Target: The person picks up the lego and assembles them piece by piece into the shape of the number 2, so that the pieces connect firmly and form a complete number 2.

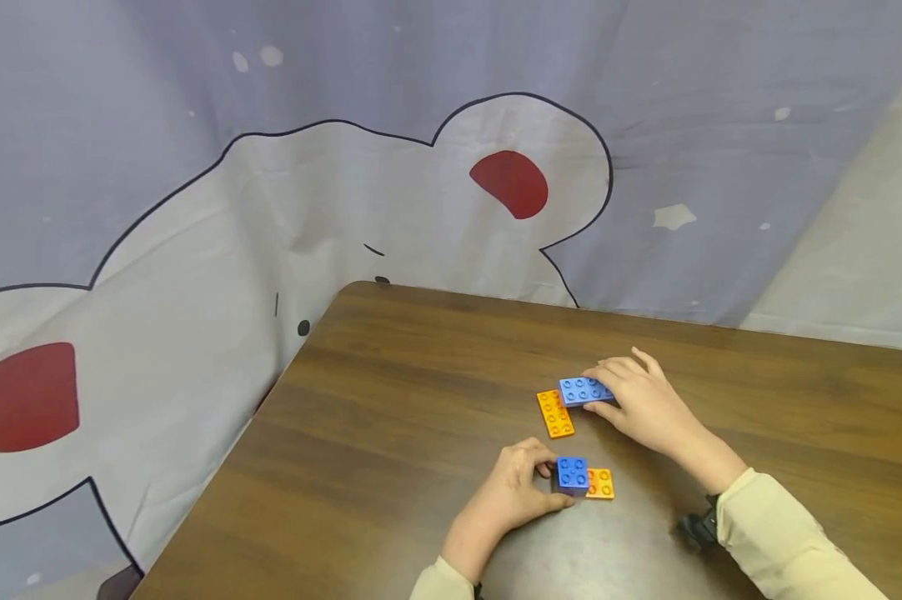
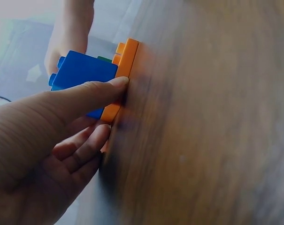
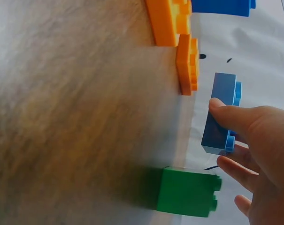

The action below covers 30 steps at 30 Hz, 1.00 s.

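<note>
My left hand (image 1: 513,490) pinches a square dark blue brick (image 1: 573,473) that sits on one end of an orange plate (image 1: 603,483). In the left wrist view the thumb crosses the brick's side and its tip lies at the plate's edge. My right hand (image 1: 646,407) grips a longer, lighter blue brick (image 1: 580,389) between thumb and fingers. The right wrist view shows that lighter brick (image 3: 218,112) raised off the table, studs away from it. A second orange plate (image 1: 555,413) lies on the table, its far end overlapped by the light blue brick in the head view.
A green brick (image 3: 188,192) stands on the table near the right hand, hidden behind that hand in the head view. The wooden table (image 1: 391,400) ends at a left edge and a back edge, with a printed curtain (image 1: 391,200) behind it.
</note>
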Tool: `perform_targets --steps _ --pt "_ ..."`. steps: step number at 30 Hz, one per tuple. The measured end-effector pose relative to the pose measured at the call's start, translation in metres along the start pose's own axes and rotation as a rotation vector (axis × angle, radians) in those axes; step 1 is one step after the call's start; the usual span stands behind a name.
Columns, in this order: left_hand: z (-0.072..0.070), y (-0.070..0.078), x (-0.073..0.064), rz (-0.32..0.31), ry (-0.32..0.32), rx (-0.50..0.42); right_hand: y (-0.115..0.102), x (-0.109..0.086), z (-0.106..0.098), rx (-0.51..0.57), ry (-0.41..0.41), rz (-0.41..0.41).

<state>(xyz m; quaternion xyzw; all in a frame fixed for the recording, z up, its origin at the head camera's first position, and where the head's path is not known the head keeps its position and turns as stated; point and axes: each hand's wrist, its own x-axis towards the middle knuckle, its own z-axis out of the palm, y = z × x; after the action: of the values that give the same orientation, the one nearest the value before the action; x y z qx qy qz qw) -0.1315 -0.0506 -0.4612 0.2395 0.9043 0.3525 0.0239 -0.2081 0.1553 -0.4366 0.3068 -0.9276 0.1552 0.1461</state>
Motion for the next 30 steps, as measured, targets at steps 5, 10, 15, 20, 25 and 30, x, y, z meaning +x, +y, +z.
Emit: perform_targets --steps 5,10,15,20,25,30 --pt "0.001 0.001 0.001 -0.005 -0.003 0.005 -0.005 -0.003 -0.008 -0.020 0.015 -0.021" --pt "0.001 0.002 0.003 0.006 0.000 0.009 -0.012 -0.010 -0.019 -0.044 0.037 -0.052" --pt "0.002 0.003 0.003 -0.011 -0.010 0.000 -0.020 -0.018 -0.030 -0.047 0.048 -0.071" --pt "0.001 0.002 0.004 -0.022 -0.010 -0.004 -0.031 -0.027 -0.038 -0.042 0.038 -0.096" --pt "0.000 0.001 0.003 -0.028 -0.011 -0.008 -0.042 -0.037 -0.041 -0.042 0.022 -0.121" --pt "-0.001 0.000 0.001 -0.037 -0.010 -0.005 -0.049 -0.043 -0.038 -0.017 0.019 -0.149"
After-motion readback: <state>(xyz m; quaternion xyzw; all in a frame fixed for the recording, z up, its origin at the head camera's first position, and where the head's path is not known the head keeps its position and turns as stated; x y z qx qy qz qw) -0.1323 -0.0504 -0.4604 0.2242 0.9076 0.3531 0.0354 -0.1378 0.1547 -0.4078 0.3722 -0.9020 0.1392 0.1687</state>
